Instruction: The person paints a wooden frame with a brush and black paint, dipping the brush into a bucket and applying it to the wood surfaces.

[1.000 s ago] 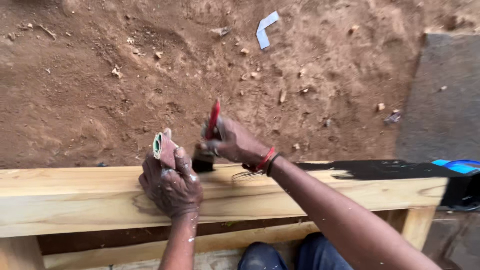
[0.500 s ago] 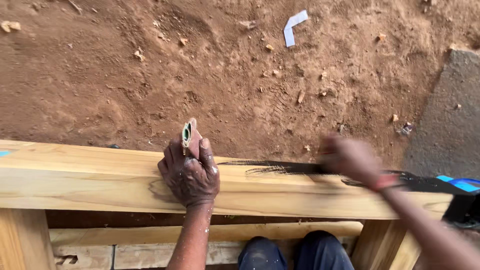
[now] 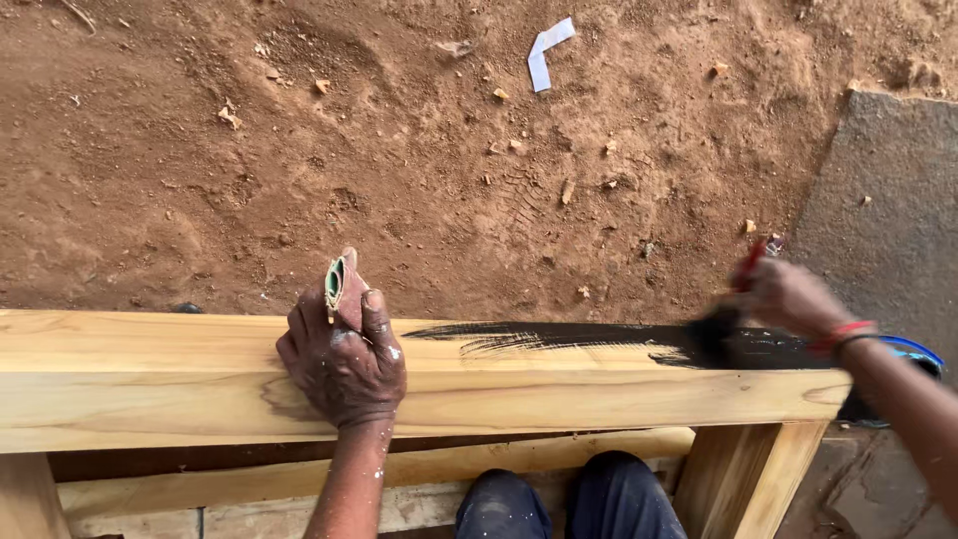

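Black paint streak runs left to right along the top face of the pale wooden beam, same direction as the beam's long axis, solid at the right end and feathering out toward the middle. So the bare wood lies to the left of the brush. Right hand is wrapped shut around the brush's red handle, bristles down on the wet end of the streak, a bit motion-blurred. It's clearly the hand nearer the paint.

Left hand sits well left of the streak's tip, palm down on the beam, fingers closed around a small rolled or folded greenish thing sticking up; can't tell what it is.

Count: one brush, one streak, one beam on top, one lower rail below it, two hands. Further out: reddish dirt ground, one white paper scrap far away, one grey slab on the right.
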